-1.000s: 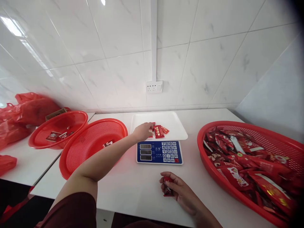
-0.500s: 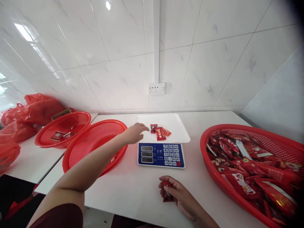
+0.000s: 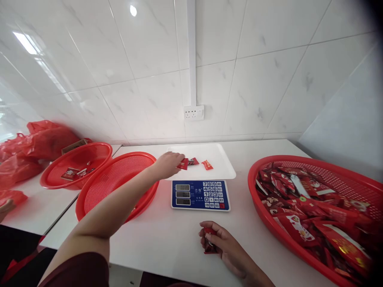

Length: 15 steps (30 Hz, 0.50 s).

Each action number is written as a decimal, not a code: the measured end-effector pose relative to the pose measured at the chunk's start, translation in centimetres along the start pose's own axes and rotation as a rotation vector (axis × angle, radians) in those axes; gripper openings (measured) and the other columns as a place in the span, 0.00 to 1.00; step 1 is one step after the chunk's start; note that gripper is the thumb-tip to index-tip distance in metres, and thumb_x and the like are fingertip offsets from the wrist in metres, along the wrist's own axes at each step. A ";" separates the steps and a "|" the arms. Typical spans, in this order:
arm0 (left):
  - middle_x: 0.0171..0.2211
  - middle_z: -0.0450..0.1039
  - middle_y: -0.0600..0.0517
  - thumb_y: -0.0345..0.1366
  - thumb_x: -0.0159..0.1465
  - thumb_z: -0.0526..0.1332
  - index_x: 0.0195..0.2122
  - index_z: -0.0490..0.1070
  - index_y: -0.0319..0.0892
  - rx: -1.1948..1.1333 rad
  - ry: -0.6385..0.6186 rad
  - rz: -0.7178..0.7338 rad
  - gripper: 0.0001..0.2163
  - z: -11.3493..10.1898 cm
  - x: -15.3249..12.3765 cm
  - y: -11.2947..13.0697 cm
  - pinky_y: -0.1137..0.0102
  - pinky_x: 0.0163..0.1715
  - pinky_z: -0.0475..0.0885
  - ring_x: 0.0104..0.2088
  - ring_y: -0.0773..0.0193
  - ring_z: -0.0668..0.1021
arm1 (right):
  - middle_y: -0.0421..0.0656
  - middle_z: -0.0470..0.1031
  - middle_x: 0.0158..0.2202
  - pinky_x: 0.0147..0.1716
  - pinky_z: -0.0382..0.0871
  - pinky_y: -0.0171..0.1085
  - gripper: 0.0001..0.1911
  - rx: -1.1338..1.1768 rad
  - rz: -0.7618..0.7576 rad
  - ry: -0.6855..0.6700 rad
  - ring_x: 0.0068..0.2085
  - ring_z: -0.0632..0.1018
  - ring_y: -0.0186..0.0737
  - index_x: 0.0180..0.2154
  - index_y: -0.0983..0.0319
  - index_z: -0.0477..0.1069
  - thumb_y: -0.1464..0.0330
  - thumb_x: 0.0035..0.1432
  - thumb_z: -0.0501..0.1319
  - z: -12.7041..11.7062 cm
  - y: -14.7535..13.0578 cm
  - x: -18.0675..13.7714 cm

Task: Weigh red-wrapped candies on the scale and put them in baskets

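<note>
My left hand [image 3: 169, 165] is over the left part of the scale's white tray [image 3: 223, 173], its fingers closed on a red candy packet [image 3: 183, 164]. A small dark red packet [image 3: 193, 161] lies right beside it. Farther right on the tray is an orange-red packet [image 3: 207, 164]. In front of the tray is the scale's blue keypad panel [image 3: 199, 195]; its display digits are too faint to read. My right hand [image 3: 226, 249] rests low over the table, fingers wrapped around a dark red candy packet [image 3: 210, 243].
A large red basket [image 3: 254, 199] heaped with red packets stands at the right. Two more red baskets, a nearer one [image 3: 82, 199] and a farther one [image 3: 44, 183], stand at the left. Beyond are red plastic bags [image 3: 50, 139]. Another person's hand [image 3: 6, 209] shows at the left edge.
My left hand has closed on a red packet and drawn it left across the tray, apart from the orange-red one. The right hand stays put. Another person's hand has appeared at far left.
</note>
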<state>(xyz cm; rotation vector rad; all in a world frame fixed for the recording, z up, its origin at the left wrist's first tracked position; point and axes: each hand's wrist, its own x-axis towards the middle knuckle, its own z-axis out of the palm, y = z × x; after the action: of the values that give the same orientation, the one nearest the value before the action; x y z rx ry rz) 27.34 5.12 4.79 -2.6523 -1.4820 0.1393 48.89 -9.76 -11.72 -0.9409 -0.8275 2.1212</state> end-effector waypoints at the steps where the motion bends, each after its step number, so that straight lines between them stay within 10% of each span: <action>1: 0.42 0.73 0.46 0.36 0.60 0.55 0.46 0.65 0.42 -0.013 -0.027 -0.085 0.13 -0.6 -1.3 -0.9 0.63 0.42 0.68 0.43 0.54 0.75 | 0.41 0.73 0.37 0.37 0.65 0.39 0.16 -0.009 0.003 -0.004 0.35 0.73 0.37 0.40 0.57 0.72 0.62 0.48 0.66 0.0 0.1 0.1; 7: 0.50 0.70 0.46 0.53 0.59 0.53 0.52 0.65 0.46 -0.234 -0.181 -0.339 0.23 -1.2 -5.4 -4.2 0.63 0.42 0.68 0.48 0.50 0.73 | 0.41 0.73 0.37 0.38 0.64 0.39 0.15 -0.058 -0.009 -0.056 0.36 0.74 0.36 0.42 0.57 0.71 0.61 0.51 0.65 -0.3 0.5 0.4; 15: 0.56 0.64 0.48 0.40 0.66 0.50 0.56 0.61 0.44 -0.281 -0.007 -0.059 0.18 3.9 4.0 1.1 0.69 0.51 0.65 0.55 0.60 0.68 | 0.42 0.73 0.37 0.37 0.65 0.40 0.18 -0.020 -0.012 0.047 0.35 0.74 0.37 0.40 0.58 0.72 0.59 0.46 0.67 0.2 0.2 0.0</action>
<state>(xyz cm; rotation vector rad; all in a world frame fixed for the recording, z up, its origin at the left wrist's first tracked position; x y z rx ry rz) 29.85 8.13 0.62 -2.8161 -1.6940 -0.0698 48.71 -9.93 -11.77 -0.9904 -0.8306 2.0759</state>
